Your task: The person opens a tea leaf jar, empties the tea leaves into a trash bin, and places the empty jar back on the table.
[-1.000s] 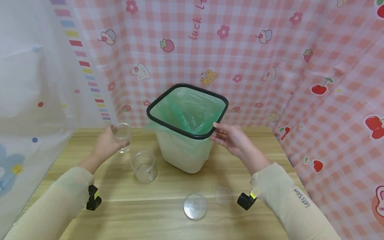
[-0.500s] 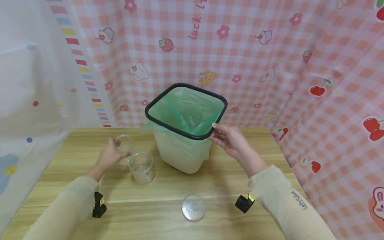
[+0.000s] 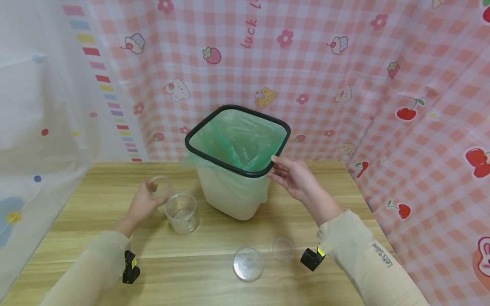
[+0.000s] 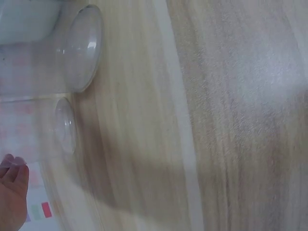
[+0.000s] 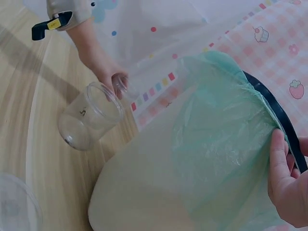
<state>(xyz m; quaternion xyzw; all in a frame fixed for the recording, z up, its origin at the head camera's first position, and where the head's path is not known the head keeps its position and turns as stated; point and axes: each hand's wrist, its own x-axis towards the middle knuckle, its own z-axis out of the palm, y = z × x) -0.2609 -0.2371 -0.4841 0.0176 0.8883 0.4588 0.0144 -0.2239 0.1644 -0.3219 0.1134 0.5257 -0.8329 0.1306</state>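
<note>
On the left of the head view, my left hand grips a small clear plastic jar by its side, thumb and fingers round it. Right beside it stands a wider clear jar without a lid, a small dark mark on its wall. The left wrist view has both jars upright side by side, the fingers at the small one's wall. My right hand pinches the black rim of a pale trash can, over the edge of its green bag.
Two clear round lids lie at the front: a larger lid and a smaller lid. The wooden table meets a pink checked curtain behind the can. A white curtain hangs at the left.
My left hand has brought the small jar toward me and slightly right, lower beside the wider jar. My right hand keeps its pinch on the trash can's rim.
</note>
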